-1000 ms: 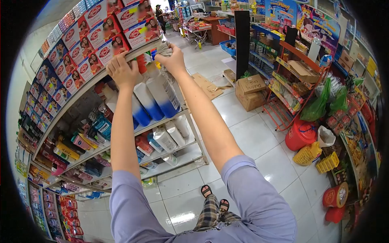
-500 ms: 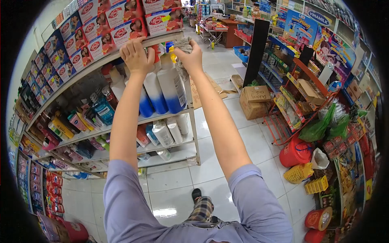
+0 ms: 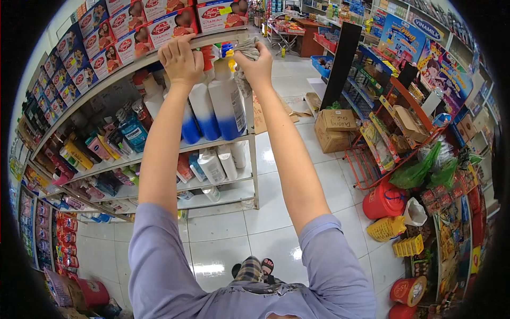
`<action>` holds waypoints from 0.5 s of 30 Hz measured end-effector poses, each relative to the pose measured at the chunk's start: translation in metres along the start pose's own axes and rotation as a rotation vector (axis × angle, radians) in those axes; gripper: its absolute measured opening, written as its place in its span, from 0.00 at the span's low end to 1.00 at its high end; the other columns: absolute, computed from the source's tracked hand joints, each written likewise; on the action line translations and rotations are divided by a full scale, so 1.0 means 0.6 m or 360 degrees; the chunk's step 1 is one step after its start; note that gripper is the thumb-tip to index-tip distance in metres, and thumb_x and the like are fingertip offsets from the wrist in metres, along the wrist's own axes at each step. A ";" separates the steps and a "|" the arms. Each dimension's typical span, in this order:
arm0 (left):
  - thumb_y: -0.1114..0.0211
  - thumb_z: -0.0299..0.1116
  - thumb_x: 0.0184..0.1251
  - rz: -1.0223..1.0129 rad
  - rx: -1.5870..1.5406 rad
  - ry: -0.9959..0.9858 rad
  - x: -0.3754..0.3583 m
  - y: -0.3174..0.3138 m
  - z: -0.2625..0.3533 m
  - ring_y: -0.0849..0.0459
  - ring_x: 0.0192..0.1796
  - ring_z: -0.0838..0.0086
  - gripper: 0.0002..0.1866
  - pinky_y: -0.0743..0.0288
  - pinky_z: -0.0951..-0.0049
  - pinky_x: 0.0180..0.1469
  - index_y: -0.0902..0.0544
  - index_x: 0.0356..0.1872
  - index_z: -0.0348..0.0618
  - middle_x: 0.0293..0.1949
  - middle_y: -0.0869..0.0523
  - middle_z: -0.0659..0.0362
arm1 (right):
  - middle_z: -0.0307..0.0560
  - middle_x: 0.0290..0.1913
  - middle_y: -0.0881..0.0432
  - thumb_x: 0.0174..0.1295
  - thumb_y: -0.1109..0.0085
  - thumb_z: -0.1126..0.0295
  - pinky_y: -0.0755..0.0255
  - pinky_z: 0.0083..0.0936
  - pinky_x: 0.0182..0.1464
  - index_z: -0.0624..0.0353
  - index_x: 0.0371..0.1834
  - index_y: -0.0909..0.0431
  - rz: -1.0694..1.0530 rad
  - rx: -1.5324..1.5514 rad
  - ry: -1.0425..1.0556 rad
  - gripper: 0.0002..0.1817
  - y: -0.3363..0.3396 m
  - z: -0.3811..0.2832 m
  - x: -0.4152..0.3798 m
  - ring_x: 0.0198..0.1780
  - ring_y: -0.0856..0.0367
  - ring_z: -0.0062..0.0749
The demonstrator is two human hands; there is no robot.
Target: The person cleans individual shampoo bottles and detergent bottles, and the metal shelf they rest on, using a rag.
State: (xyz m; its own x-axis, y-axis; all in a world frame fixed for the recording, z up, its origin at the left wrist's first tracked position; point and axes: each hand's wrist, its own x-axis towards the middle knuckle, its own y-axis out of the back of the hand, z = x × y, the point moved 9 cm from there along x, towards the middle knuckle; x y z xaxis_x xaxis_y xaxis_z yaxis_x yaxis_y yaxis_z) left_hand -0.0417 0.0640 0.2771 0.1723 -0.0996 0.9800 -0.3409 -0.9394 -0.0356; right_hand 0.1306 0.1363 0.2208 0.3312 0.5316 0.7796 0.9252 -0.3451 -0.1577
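My left hand [image 3: 181,61] rests on the front edge of the top shelf [image 3: 125,68], its fingers bent over the rim below the red and white soap boxes [image 3: 164,26]. At the right end of that shelf my right hand [image 3: 254,63] is closed on a grey cloth [image 3: 245,50], part of which hangs down beside the corner post. Under my hands stand white and blue bottles [image 3: 227,103] with pump tops. A blue mouthwash bottle [image 3: 132,130] is further left on the same level.
Lower shelves hold white bottles [image 3: 211,166]. Across the tiled floor [image 3: 276,196] on the right are a cardboard box [image 3: 334,130], a red rack [image 3: 364,165] and a red bucket [image 3: 383,201]. Flattened cardboard [image 3: 273,111] lies beyond the shelf end.
The view has shifted slightly, and both feet now show below. My right hand, with the cloth, is still at the shelf corner, slightly higher and further right in view.
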 end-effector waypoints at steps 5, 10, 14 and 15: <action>0.48 0.33 0.38 -0.0065 -0.0003 0.0072 -0.009 -0.012 -0.009 0.35 0.42 0.66 0.19 0.47 0.66 0.48 0.30 0.39 0.51 0.35 0.31 0.61 | 0.54 0.26 0.23 0.33 0.39 0.63 0.32 0.27 0.34 0.69 0.26 0.30 -0.0033 0.0156 -0.0138 0.20 0.000 -0.006 -0.002 0.29 0.24 0.36; 0.47 0.32 0.37 -0.0005 -0.0021 0.0057 -0.004 -0.007 -0.008 0.35 0.42 0.66 0.19 0.47 0.66 0.48 0.29 0.38 0.50 0.34 0.31 0.61 | 0.52 0.26 0.23 0.34 0.39 0.65 0.31 0.25 0.34 0.69 0.27 0.29 -0.0058 0.0139 -0.0108 0.19 0.000 -0.014 -0.002 0.29 0.23 0.32; 0.47 0.32 0.38 -0.0019 -0.0068 0.0083 0.002 -0.003 -0.003 0.35 0.42 0.66 0.18 0.46 0.66 0.49 0.29 0.38 0.50 0.34 0.31 0.61 | 0.52 0.27 0.22 0.34 0.39 0.65 0.31 0.24 0.34 0.69 0.27 0.28 -0.0037 0.0129 -0.0116 0.19 0.001 -0.015 -0.002 0.29 0.23 0.30; 0.47 0.32 0.38 -0.0017 -0.0054 0.0085 0.001 -0.003 -0.004 0.35 0.42 0.66 0.18 0.46 0.66 0.49 0.29 0.38 0.50 0.34 0.30 0.61 | 0.52 0.27 0.22 0.34 0.39 0.65 0.31 0.24 0.34 0.69 0.27 0.28 -0.0026 0.0118 -0.0121 0.19 0.003 -0.017 -0.003 0.29 0.23 0.30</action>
State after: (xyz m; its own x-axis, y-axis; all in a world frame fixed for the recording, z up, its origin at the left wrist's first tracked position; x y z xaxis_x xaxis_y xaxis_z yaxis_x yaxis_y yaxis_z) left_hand -0.0430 0.0662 0.2782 0.1269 -0.0713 0.9893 -0.3709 -0.9285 -0.0194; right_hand 0.1298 0.1267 0.2254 0.3263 0.5947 0.7347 0.9408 -0.2794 -0.1917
